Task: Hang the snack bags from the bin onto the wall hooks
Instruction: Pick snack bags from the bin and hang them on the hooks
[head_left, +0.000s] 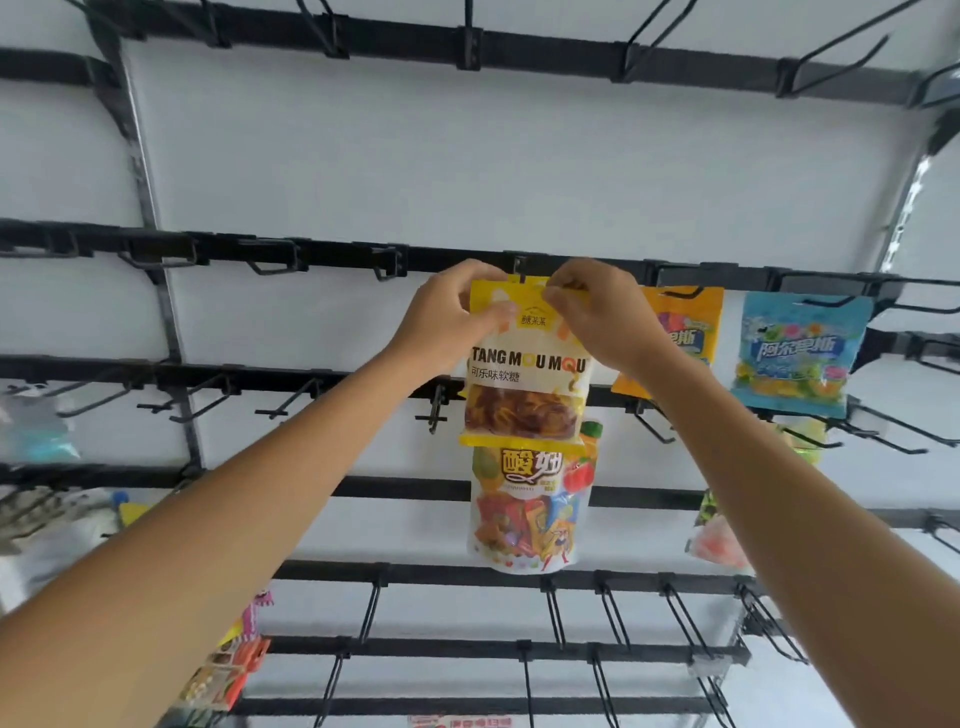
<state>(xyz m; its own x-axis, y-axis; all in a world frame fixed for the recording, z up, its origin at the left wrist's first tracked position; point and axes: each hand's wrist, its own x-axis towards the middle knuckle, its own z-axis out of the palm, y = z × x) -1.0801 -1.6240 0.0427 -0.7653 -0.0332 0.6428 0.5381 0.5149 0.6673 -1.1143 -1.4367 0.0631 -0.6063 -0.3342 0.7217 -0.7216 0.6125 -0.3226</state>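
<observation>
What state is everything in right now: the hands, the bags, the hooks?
yellow bag: held up at a hook; threaded or not, cannot tell.
left hand: pinches its top edge.
right hand: pinches the same edge.
white bag: hanging below it.
blue bag: hanging on a hook.
orange bag: hanging, partly behind the right hand.
hooks at left: bare.

Orange bag (696, 325) half hidden behind right hand (608, 317); bluish bag (36, 431) at left edge blurred; red label (460, 722) cut off below.
</observation>
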